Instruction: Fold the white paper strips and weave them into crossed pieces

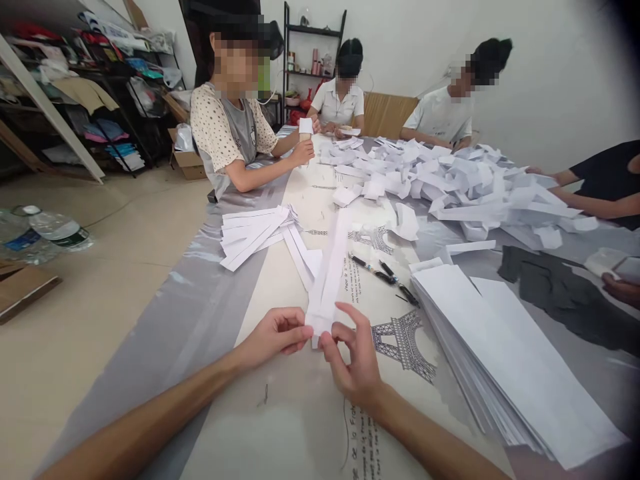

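Note:
Between my two hands is a long white paper strip (329, 273), its near end folded over and its far end pointing away across the table. My left hand (280, 333) pinches the left side of the folded end with thumb and finger. On the right side of that end, my right hand (355, 347) grips it between thumb and fingers, the index finger raised. Left of the strip lies a fanned pile of flat paper strips (255, 233). To the right is a thick stack of white paper sheets (490, 340), with black pens (373, 268) beside it.
A large heap of folded paper pieces (450, 173) covers the far right of the printed tablecloth (280, 413). Several people sit around the table handling paper. A dark cloth (560, 293) lies at right. Water bottles (57, 227) and a cardboard box (25, 287) stand on the floor at left.

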A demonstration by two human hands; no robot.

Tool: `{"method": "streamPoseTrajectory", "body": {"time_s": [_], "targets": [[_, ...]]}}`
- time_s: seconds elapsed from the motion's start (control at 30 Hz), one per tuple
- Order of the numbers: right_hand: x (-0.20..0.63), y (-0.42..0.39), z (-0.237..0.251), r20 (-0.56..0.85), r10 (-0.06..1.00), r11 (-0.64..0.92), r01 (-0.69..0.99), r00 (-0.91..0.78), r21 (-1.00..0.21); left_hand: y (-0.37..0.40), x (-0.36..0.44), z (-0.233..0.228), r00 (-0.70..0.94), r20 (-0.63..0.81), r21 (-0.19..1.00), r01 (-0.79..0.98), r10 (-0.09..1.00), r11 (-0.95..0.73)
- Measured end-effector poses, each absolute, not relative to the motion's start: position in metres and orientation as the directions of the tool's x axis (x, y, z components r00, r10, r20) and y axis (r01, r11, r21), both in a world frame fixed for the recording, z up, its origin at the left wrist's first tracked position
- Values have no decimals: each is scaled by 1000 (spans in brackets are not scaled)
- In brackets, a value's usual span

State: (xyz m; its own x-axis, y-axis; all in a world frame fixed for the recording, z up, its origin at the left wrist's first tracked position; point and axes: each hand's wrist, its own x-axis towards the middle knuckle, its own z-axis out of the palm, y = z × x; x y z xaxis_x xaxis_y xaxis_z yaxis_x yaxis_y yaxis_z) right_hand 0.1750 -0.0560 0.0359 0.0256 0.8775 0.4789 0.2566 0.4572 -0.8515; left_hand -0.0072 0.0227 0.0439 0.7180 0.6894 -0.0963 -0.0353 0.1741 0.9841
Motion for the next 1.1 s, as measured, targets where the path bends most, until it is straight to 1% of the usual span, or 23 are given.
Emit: {"method": "streamPoseTrajectory", "body": {"time_s": [0.03, 0.07, 0.1, 0.13, 0.17, 0.27, 0.3, 0.37, 0.43, 0.47, 0.5, 0.53, 0.57, 0.6, 0.67, 0.73, 0.8, 0.87, 0.9, 0.97, 1.0, 1.03, 1.1], "targets": [[175, -54, 37, 362, 930, 349, 153, 63, -925, 22, -7, 43, 678, -77, 991, -27, 731, 131], [175, -52, 39, 243, 967, 240, 50, 76, -969, 21, -8, 42, 646, -56, 997, -9, 761, 82], [176, -49, 41, 146, 987, 149, -32, 64, -988, 20, -8, 41, 624, -37, 999, 15, 781, 36], [176, -46, 42, 82, 996, 85, -84, 39, -993, 19, -8, 40, 614, -24, 999, 45, 789, -4], [177, -43, 43, 48, 999, 49, -112, 12, -993, 18, -8, 39, 613, -17, 996, 76, 790, -38], [182, -34, 43, 16, 1000, 13, -118, -17, -993, 20, -11, 38, 648, -21, 986, 139, 762, -90], [185, -32, 43, 20, 1000, 19, -117, -9, -993, 23, -12, 38, 657, -21, 988, 130, 753, -86], [193, -30, 43, 35, 999, 32, -120, -23, -992, 34, -16, 39, 637, -32, 998, 61, 770, -10], [204, -28, 45, 30, 991, 14, -117, -134, -993, 48, -23, 41, 520, -99, 989, -45, 849, 143], [210, -27, 47, 5, 973, -19, -101, -231, -995, 56, -29, 42, 417, -138, 977, -95, 898, 193], [216, -26, 49, -33, 942, -60, -72, -335, -996, 64, -35, 43, 322, -162, 972, -113, 933, 207], [221, -25, 51, -77, 905, -100, -33, -418, -994, 71, -44, 45, 281, -176, 974, -87, 943, 208], [226, -24, 52, -107, 882, -124, -6, -458, -992, 78, -54, 47, 264, -187, 978, -38, 946, 204], [231, -22, 53, -127, 875, -136, 15, -468, -991, 85, -64, 49, 290, -205, 978, 13, 935, 210], [237, -18, 54, -127, 908, -128, 23, -400, -991, 97, -87, 54, 402, -246, 969, 128, 882, 212], [240, -13, 53, -97, 960, -96, 18, -261, -995, 105, -105, 57, 438, -293, 950, 229, 850, 210], [242, -9, 51, -59, 995, -59, 7, -81, -998, 111, -113, 59, 378, -276, 958, 183, 884, 221], [244, -5, 49, -32, 996, -33, 5, 79, -999, 114, -111, 58, 262, -229, 973, 67, 937, 219], [245, -4, 47, -25, 991, -26, 11, 129, -1000, 114, -108, 57, 205, -216, 976, 18, 955, 217], [246, -2, 43, -8, 986, -15, 38, 168, -999, 114, -100, 55, 137, -231, 971, -33, 963, 237], [246, -2, 41, 4, 987, -5, 59, 164, -998, 113, -97, 55, 134, -253, 965, -33, 958, 259], [246, -2, 39, 19, 988, 7, 84, 151, -996, 112, -94, 56, 147, -276, 960, -12, 950, 280], [245, -3, 34, 54, 992, 36, 149, 117, -988, 106, -93, 60, 230, -322, 946, 99, 918, 307]]}}
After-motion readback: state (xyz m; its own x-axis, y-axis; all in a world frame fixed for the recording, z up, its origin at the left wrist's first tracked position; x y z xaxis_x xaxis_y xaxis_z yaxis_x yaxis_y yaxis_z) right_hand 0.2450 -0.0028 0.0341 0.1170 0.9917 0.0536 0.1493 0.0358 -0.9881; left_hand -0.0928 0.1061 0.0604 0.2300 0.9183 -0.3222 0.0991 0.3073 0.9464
